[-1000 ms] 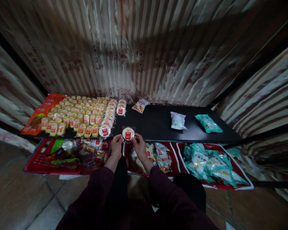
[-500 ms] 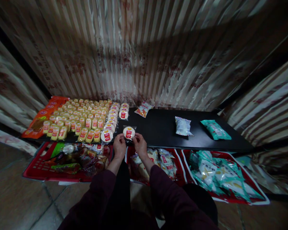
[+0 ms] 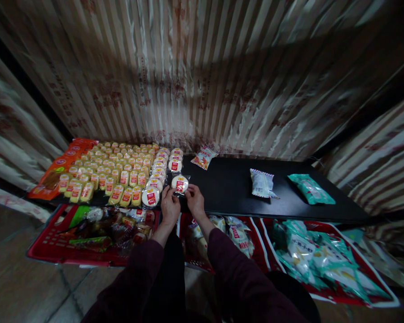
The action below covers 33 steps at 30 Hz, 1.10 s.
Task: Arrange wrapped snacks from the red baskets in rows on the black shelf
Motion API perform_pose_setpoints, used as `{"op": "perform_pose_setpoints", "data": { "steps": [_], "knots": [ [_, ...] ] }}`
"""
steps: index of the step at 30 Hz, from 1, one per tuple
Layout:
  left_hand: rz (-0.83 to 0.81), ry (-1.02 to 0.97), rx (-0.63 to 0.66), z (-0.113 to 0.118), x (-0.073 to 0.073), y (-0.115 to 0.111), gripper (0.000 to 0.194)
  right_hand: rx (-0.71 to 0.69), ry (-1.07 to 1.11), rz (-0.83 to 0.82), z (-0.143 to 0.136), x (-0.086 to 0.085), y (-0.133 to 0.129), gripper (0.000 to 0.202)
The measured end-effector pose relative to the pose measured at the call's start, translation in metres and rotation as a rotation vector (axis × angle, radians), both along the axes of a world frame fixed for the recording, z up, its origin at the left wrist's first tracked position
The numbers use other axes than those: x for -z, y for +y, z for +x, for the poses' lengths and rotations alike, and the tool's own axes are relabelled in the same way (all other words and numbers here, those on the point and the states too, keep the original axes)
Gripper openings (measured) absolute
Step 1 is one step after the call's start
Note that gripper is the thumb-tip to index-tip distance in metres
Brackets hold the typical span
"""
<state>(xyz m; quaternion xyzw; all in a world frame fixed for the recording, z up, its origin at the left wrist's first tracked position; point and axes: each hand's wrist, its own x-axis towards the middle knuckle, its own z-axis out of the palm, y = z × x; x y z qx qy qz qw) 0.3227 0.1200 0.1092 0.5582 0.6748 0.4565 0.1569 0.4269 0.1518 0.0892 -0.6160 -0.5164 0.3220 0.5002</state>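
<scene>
Between my two hands, over the black shelf (image 3: 222,188), is a round white packaged snack (image 3: 180,184) with a red and yellow label. The fingers of my left hand (image 3: 170,206) pinch its lower left wrapper edge. At its right edge, my right hand (image 3: 195,200) grips the wrapper with closed fingers. Left of it runs a column of overlapping round white snacks (image 3: 151,196). Behind it, a shorter column of the same round snacks (image 3: 175,165) reaches toward the back of the shelf.
Rows of small yellow packaged cakes (image 3: 116,194) and an orange bag (image 3: 50,181) cover the shelf's left. Farther right lie a red-and-white packet (image 3: 204,158), a white packet (image 3: 262,184) and a green packet (image 3: 311,189). Red baskets (image 3: 42,242) of snacks stand below the front edge.
Both hands and the held round snack have moved slightly back, closer to the short column. The camera view has also shifted a little.
</scene>
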Motion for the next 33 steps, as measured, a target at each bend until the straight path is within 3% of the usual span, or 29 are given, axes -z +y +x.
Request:
{"op": "perform_pose_setpoints", "data": {
  "steps": [14, 23, 33],
  "knots": [
    [0.073, -0.103, 0.048, 0.0, 0.015, 0.022, 0.043, 0.046, -0.012, 0.021, -0.008, 0.007, 0.03, 0.022],
    [0.065, -0.023, 0.064, -0.001, 0.014, 0.036, 0.046, 0.047, -0.013, 0.034, -0.014, 0.004, 0.044, 0.018],
    [0.093, 0.036, 0.114, -0.001, 0.021, 0.049, 0.051, 0.06, -0.01, 0.034, -0.019, 0.014, 0.067, 0.019]
  ]
}}
